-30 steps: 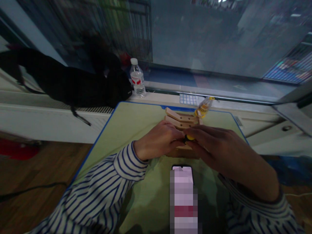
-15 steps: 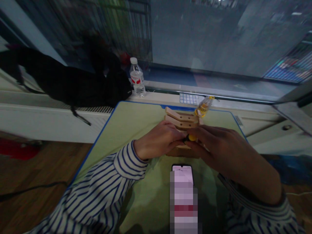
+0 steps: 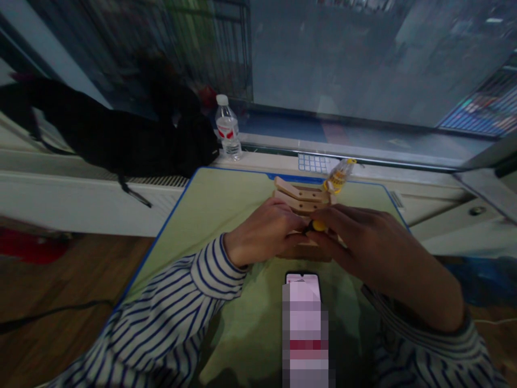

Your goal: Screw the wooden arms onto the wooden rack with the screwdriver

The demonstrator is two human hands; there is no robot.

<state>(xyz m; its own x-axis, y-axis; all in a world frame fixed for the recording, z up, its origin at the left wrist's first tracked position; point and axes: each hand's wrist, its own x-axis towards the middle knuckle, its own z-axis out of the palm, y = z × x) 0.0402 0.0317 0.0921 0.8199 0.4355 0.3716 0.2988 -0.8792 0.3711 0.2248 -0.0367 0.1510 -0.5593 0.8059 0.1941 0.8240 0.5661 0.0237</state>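
Note:
A small wooden assembly [image 3: 306, 207] of pale slats with drilled holes rests on the table in front of me. My left hand [image 3: 270, 229] is closed on its near left side, its fingertips hidden behind the wood and the right hand. Between the thumb and fingers of my right hand [image 3: 359, 237] is the yellow-and-black handle of a screwdriver [image 3: 319, 225]; its tip is hidden near the left fingertips. Just in front of the wood lies a phone [image 3: 302, 277] with a lit screen, mostly blurred out.
The pale green table [image 3: 226, 194] has a blue edge. A clear yellow-capped container [image 3: 340, 175] lies at its back right. On the sill stand a water bottle [image 3: 228, 129] and a black bag [image 3: 133, 140]. A window rises behind.
Almost nothing differs. Both hands stay at the wooden assembly, with only a very slight shift of the right hand around the screwdriver handle.

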